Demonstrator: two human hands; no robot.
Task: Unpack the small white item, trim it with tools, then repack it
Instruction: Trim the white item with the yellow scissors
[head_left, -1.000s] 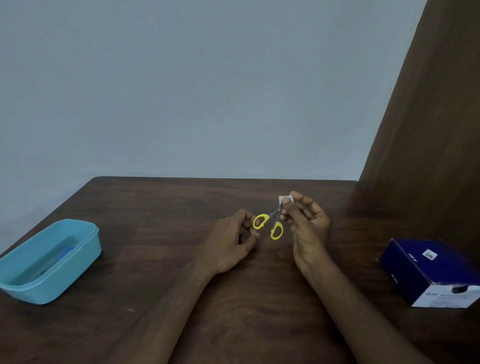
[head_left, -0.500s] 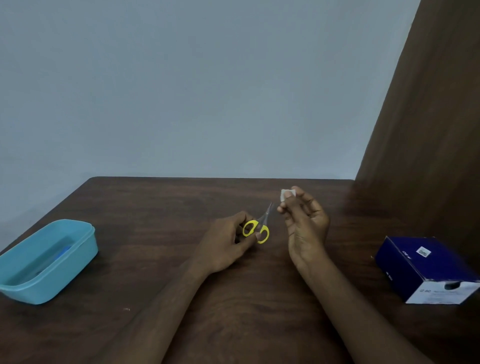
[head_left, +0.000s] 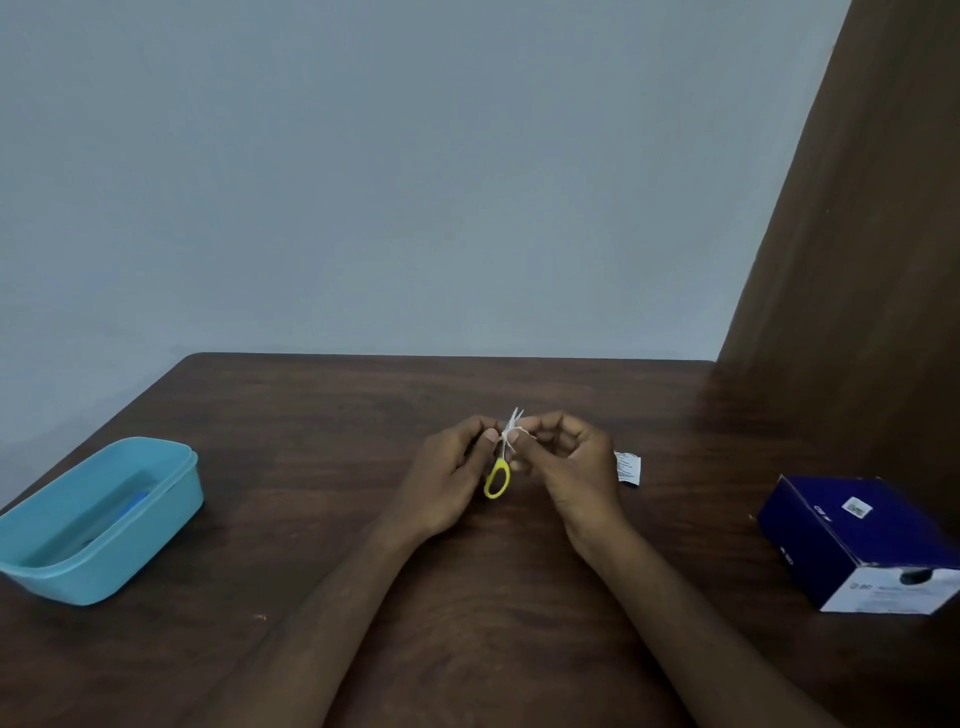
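Note:
Over the middle of the brown table (head_left: 311, 415), my two hands meet fingertip to fingertip. My right hand (head_left: 571, 467) pinches the small white item (head_left: 514, 427), which sticks up between the hands. My left hand (head_left: 449, 478) holds the yellow-handled scissors (head_left: 497, 479). One yellow loop hangs below its fingers, and the blades are hidden up by the white item. My left thumb also touches the white item. A torn white wrapper (head_left: 627, 467) with small print lies on the table just right of my right hand.
A light blue plastic tub (head_left: 171, 499) with something blue inside stands at the table's left edge. A dark blue cardboard box (head_left: 852, 535) with a white end sits at the right edge. A brown wooden panel (head_left: 857, 260) rises at the back right.
My left hand brought the scissors right and up to the white item, so the hands now touch. The white wrapper now shows on the table beside my right hand.

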